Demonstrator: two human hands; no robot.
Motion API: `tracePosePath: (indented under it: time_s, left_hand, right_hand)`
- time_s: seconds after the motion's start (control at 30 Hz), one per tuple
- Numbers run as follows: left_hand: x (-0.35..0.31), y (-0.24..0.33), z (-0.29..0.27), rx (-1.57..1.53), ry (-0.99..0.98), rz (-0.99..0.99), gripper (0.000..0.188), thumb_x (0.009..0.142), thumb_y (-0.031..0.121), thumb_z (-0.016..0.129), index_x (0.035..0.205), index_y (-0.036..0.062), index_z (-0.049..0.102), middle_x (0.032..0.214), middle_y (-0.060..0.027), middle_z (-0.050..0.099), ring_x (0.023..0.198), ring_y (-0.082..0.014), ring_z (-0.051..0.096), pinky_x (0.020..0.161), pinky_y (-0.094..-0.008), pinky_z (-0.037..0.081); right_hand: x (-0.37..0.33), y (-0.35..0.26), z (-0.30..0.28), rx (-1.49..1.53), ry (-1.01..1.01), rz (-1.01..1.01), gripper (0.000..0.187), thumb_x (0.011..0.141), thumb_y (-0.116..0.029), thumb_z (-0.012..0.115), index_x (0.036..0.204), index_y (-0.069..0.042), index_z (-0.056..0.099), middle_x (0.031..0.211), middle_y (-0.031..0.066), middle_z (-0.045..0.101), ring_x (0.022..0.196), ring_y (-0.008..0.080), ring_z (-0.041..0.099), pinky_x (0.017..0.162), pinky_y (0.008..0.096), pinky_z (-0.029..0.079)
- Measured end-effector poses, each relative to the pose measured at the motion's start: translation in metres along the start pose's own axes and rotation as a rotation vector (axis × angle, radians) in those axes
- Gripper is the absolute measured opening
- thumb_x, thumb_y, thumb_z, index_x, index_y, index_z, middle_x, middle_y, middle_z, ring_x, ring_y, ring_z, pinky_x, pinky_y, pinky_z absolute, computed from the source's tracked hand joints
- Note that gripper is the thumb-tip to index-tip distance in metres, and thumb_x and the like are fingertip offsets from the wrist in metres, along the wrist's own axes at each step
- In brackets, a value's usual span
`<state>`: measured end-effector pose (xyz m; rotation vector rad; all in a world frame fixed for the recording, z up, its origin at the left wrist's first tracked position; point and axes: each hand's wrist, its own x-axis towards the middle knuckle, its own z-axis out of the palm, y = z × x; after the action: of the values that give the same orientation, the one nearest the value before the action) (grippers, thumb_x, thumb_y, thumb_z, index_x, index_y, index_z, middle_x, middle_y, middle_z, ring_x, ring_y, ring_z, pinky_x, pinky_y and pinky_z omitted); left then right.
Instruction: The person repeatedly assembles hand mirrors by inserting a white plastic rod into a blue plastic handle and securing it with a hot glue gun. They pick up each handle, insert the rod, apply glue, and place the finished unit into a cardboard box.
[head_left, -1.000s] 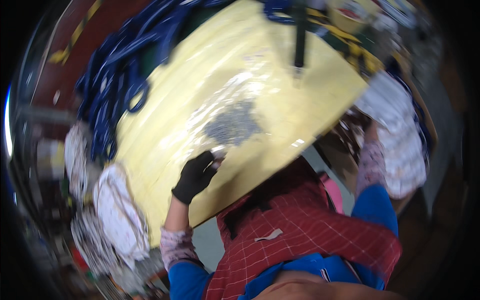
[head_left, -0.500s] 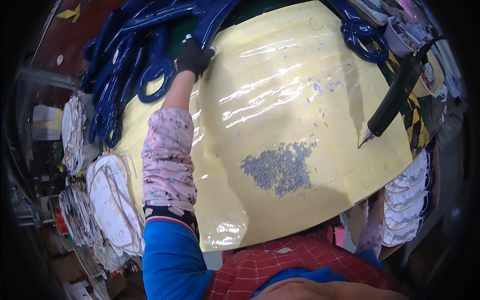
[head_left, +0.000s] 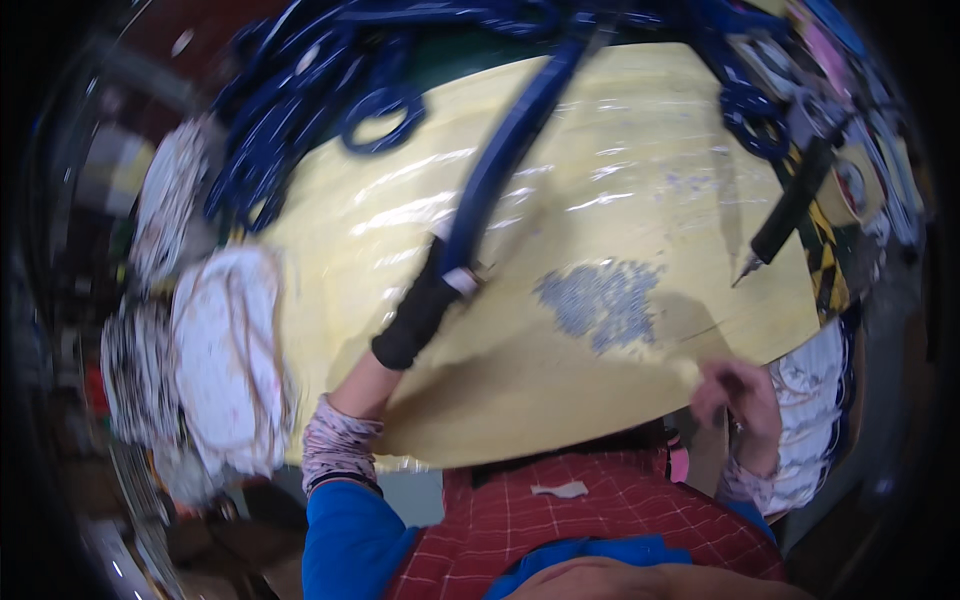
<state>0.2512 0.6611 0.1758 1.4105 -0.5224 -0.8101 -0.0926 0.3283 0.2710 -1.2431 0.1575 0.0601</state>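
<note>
My left hand [head_left: 415, 315], in a black glove with bare fingertips, is closed around the near end of a long, glossy dark-blue plastic part [head_left: 505, 160]. The part slants up and away over the pale yellow work surface [head_left: 440, 425]. Beyond the table's near right edge is my bare right hand [head_left: 745, 400], smeared by motion, so its finger pose is unclear. To its upper left lies a pile of small grey screws [head_left: 600, 305]. A black electric screwdriver [head_left: 795, 200] with a thin bit points down at the table's right side.
More blue plastic parts [head_left: 300, 110] are heaped at the far left, and a ringed one [head_left: 755, 120] lies far right. White padded pieces [head_left: 230, 350] are stacked left of the table. Other white pieces [head_left: 808, 420] sit by the right edge. Small bins [head_left: 855, 185] stand at the far right.
My left hand has come back toward me from the blue heap, bringing a blue part with it. My right hand has come up into view at the near right edge.
</note>
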Motion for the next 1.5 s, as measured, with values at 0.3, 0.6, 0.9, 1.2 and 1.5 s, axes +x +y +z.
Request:
tracePosePath:
  time_s: [0.3, 0.6, 0.9, 1.2, 1.5]
  left_hand:
    - [-0.236, -0.026, 0.063, 0.339, -0.128, 0.082, 0.069, 0.096, 0.048, 0.056, 0.145, 0.0004, 0.042, 0.131, -0.0201, 0.059, 0.117, -0.0328, 0.059, 0.102, -0.0381, 0.043]
    - [-0.344, -0.036, -0.153, 1.669, 1.067, -0.402, 0.027, 0.077, 0.015, 0.068, 0.101, 0.0086, 0.058, 0.093, -0.0115, 0.061, 0.089, -0.0341, 0.062, 0.074, -0.0481, 0.053]
    - [-0.288, 0.05, -0.085, 1.431, 1.116, 0.267, 0.041, 0.083, 0.015, 0.07, 0.123, 0.0068, 0.066, 0.08, -0.014, 0.068, 0.067, -0.034, 0.064, 0.062, -0.0421, 0.051]
    - [-0.193, 0.027, 0.149, 1.42, 0.281, 0.574, 0.039, 0.078, 0.016, 0.077, 0.116, 0.0123, 0.07, 0.059, -0.0036, 0.051, 0.049, -0.0214, 0.051, 0.047, -0.0355, 0.037]
    - [-0.186, 0.021, 0.158, 1.401, 0.271, 0.58, 0.036, 0.078, 0.016, 0.077, 0.113, 0.0111, 0.071, 0.058, -0.0028, 0.05, 0.048, -0.0194, 0.05, 0.046, -0.034, 0.037]
  right_hand:
    - [0.176, 0.024, 0.106, 0.33, 0.093, -0.345, 0.077, 0.095, -0.062, 0.049, 0.144, -0.003, 0.04, 0.114, 0.0129, 0.062, 0.097, 0.0225, 0.064, 0.082, 0.0337, 0.057]
    - [0.131, 0.014, 0.019, 0.005, 0.161, -0.154, 0.057, 0.101, -0.052, 0.047, 0.137, -0.007, 0.049, 0.106, 0.0101, 0.065, 0.085, 0.0185, 0.066, 0.071, 0.0314, 0.057]
    - [0.053, 0.041, 0.034, -0.489, 0.047, 0.047, 0.061, 0.088, -0.052, 0.066, 0.115, 0.003, 0.061, 0.099, 0.0035, 0.065, 0.087, 0.0103, 0.059, 0.074, 0.026, 0.048]
    - [0.049, 0.075, 0.061, -0.361, 0.228, 0.175, 0.038, 0.098, -0.035, 0.062, 0.109, 0.001, 0.064, 0.091, -0.0027, 0.063, 0.082, 0.0036, 0.054, 0.073, 0.0217, 0.046]
    - [0.053, 0.079, 0.054, -0.325, 0.199, 0.161, 0.047, 0.094, -0.043, 0.066, 0.11, 0.001, 0.065, 0.09, 0.0002, 0.065, 0.08, 0.0053, 0.059, 0.072, 0.022, 0.049]
